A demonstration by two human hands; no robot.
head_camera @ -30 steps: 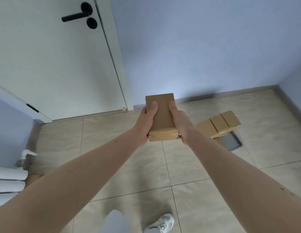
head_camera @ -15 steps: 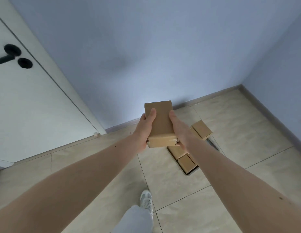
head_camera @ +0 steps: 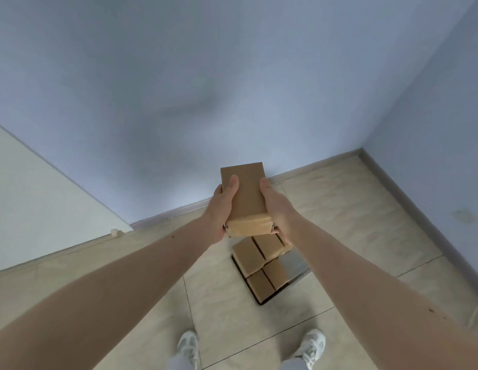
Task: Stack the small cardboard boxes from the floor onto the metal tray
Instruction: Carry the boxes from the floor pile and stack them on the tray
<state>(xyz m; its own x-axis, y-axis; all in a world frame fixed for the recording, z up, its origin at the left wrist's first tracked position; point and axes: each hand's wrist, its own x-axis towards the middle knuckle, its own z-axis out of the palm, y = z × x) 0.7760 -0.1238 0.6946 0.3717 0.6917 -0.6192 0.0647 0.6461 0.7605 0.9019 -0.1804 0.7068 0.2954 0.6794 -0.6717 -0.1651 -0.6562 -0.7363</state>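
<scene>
A small brown cardboard box (head_camera: 245,198) is held in the air at chest height between both hands. My left hand (head_camera: 221,209) grips its left side with the thumb on top, and my right hand (head_camera: 276,209) grips its right side the same way. Directly below it on the tiled floor lies the metal tray (head_camera: 292,265), with several small cardboard boxes (head_camera: 259,260) stacked on its left part. Its bare shiny surface shows on the right.
The tray lies near a room corner with blue walls (head_camera: 232,89) and a grey baseboard (head_camera: 408,201). A white door (head_camera: 24,198) stands at left. My two white shoes (head_camera: 188,345) stand on the tiles just short of the tray.
The view has swung right and nearer: the door has slid out to the left and the tray now lies straight under the held box. Both hands keep the same grip.
</scene>
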